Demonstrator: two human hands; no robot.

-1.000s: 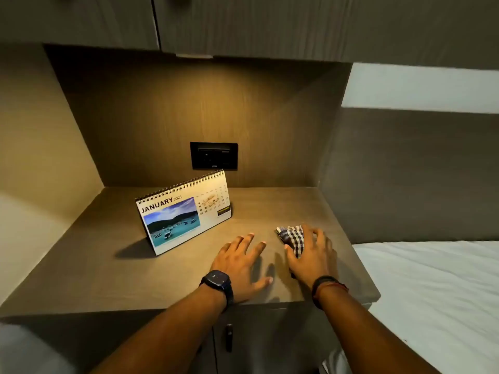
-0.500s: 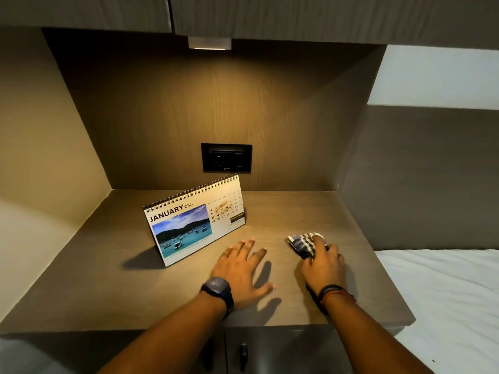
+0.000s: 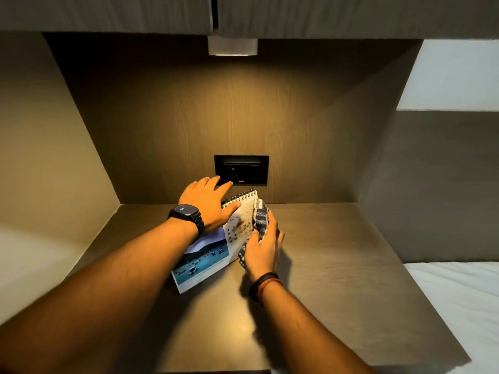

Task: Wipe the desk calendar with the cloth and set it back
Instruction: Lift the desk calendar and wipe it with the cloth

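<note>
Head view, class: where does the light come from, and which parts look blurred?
Head view: a lamp under the cabinet throws a warm pool on the back wall; the calendar, cloth and both forearms are smeared by motion; the corners fall dark.

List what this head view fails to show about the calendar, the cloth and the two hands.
- Desk calendar: dates blurred, too small to read; its left part hidden by the left hand and forearm.
- Checked cloth: partly covered by the right hand.
- Calendar's back and base: hidden by its own front page.
</note>
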